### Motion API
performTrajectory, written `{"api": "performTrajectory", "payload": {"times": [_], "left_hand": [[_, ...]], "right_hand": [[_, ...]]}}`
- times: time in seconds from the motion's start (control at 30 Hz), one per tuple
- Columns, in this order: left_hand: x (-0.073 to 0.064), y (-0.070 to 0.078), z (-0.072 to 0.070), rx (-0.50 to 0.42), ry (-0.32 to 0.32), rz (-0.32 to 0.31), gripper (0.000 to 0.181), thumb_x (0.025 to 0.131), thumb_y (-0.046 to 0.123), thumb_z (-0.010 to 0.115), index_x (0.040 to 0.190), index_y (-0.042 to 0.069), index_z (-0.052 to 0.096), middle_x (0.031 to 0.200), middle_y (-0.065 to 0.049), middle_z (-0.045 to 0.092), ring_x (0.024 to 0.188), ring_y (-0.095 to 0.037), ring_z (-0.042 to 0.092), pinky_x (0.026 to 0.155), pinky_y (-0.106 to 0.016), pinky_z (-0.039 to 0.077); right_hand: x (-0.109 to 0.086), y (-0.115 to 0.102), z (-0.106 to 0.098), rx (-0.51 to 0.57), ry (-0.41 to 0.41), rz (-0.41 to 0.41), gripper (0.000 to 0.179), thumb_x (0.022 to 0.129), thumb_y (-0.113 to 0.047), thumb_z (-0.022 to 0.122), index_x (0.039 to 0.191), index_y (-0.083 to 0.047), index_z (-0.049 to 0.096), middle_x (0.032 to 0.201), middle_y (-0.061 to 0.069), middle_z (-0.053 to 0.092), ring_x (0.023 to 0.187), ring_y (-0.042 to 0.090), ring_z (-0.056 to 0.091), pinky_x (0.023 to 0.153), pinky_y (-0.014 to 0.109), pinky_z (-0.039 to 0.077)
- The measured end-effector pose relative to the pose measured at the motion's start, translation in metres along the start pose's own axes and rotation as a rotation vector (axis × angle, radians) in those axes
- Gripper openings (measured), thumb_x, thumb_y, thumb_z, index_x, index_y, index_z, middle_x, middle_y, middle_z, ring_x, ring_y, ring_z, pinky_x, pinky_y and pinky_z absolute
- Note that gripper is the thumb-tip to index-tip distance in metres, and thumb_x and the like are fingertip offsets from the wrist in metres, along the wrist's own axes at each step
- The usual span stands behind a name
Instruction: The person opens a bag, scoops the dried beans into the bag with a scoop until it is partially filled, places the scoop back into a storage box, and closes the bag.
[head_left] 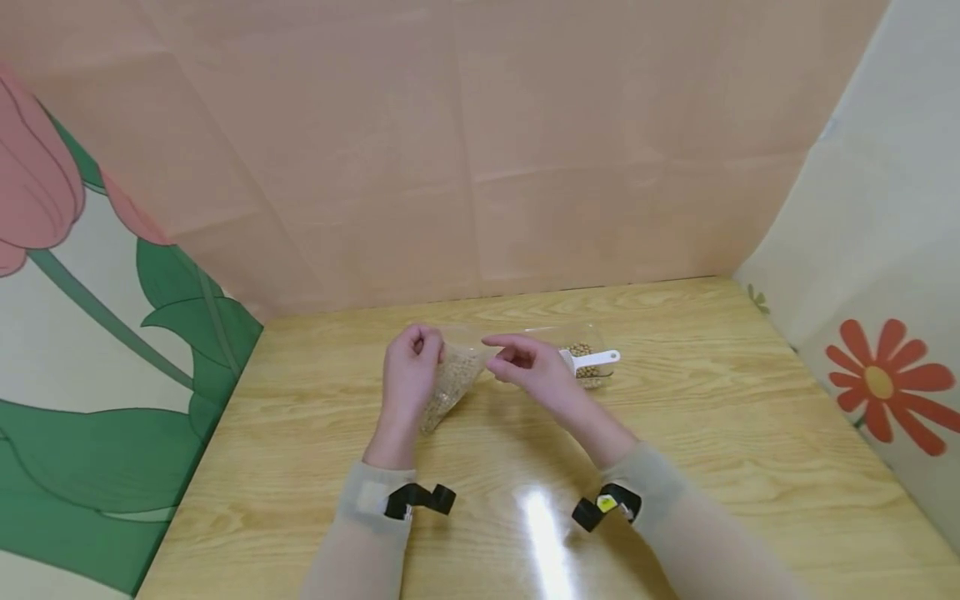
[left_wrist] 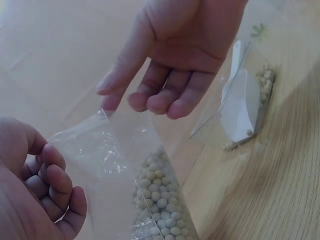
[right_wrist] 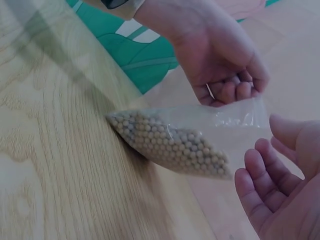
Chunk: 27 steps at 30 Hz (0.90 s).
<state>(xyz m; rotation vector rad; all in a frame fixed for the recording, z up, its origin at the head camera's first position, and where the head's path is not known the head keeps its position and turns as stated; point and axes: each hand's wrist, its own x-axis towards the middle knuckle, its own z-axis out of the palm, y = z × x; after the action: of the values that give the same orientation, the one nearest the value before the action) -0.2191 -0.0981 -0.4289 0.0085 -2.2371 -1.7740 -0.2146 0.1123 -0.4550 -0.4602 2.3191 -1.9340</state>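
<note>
A clear plastic bag [head_left: 454, 379] partly filled with small pale round beans [right_wrist: 160, 142] hangs at a slant, its lower corner at the tabletop. My left hand [head_left: 411, 362] pinches its upper edge, fingers curled in, as the right wrist view also shows. Beside the bag's other top corner is my right hand [head_left: 528, 364], thumb and index finger apart in the head view. In the left wrist view, those fingertips come right up to the corner; whether they touch it I cannot tell. The right hand's other fingers are loosely bent.
Behind my right hand stands a clear plastic box [head_left: 592, 337] with more beans. A white scoop [left_wrist: 242, 105] lies in it, its handle over the rim. The wooden table [head_left: 712, 417] meets a pink backdrop [head_left: 450, 167] behind and printed flower panels at both sides.
</note>
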Motion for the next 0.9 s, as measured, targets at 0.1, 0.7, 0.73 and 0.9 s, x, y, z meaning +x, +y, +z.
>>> {"api": "performTrajectory", "payload": {"times": [0.1, 0.7, 0.73, 0.9], "left_hand": [[0.000, 0.000, 0.000, -0.014, -0.002, -0.006, 0.017, 0.094, 0.014, 0.057, 0.080, 0.008, 0.062, 0.068, -0.004, 0.058, 0.051, -0.012, 0.039, 0.045, -0.024, 0.029], [0.000, -0.002, -0.001, -0.064, -0.062, -0.025, 0.018, 0.096, 0.020, 0.057, 0.083, 0.009, 0.062, 0.069, -0.003, 0.056, 0.055, -0.012, 0.041, 0.047, -0.024, 0.031], [0.001, -0.003, -0.001, -0.063, -0.066, -0.024, 0.019, 0.097, 0.021, 0.058, 0.083, 0.009, 0.062, 0.069, -0.003, 0.056, 0.056, -0.012, 0.041, 0.047, -0.024, 0.031], [0.001, -0.007, -0.002, -0.068, -0.057, -0.029, 0.023, 0.098, 0.025, 0.060, 0.083, 0.007, 0.061, 0.070, -0.004, 0.056, 0.056, -0.013, 0.040, 0.048, -0.025, 0.031]], "right_hand": [[0.002, 0.000, 0.006, 0.005, 0.000, -0.009, 0.036, 0.094, -0.028, 0.072, 0.130, -0.022, 0.068, 0.099, 0.009, 0.068, 0.093, 0.033, 0.066, 0.077, 0.037, 0.055], [0.009, -0.004, 0.025, -0.089, 0.078, -0.048, 0.010, 0.093, -0.029, 0.074, 0.098, -0.021, 0.074, 0.101, -0.004, 0.071, 0.096, 0.016, 0.067, 0.084, 0.035, 0.055], [0.009, -0.004, 0.025, -0.087, 0.074, -0.055, 0.009, 0.093, -0.029, 0.074, 0.098, -0.021, 0.074, 0.102, -0.004, 0.071, 0.098, 0.016, 0.067, 0.086, 0.034, 0.055], [0.009, -0.002, 0.021, -0.076, 0.047, -0.115, 0.006, 0.094, -0.023, 0.072, 0.099, -0.019, 0.073, 0.107, -0.004, 0.068, 0.104, 0.016, 0.064, 0.091, 0.033, 0.053]]}}
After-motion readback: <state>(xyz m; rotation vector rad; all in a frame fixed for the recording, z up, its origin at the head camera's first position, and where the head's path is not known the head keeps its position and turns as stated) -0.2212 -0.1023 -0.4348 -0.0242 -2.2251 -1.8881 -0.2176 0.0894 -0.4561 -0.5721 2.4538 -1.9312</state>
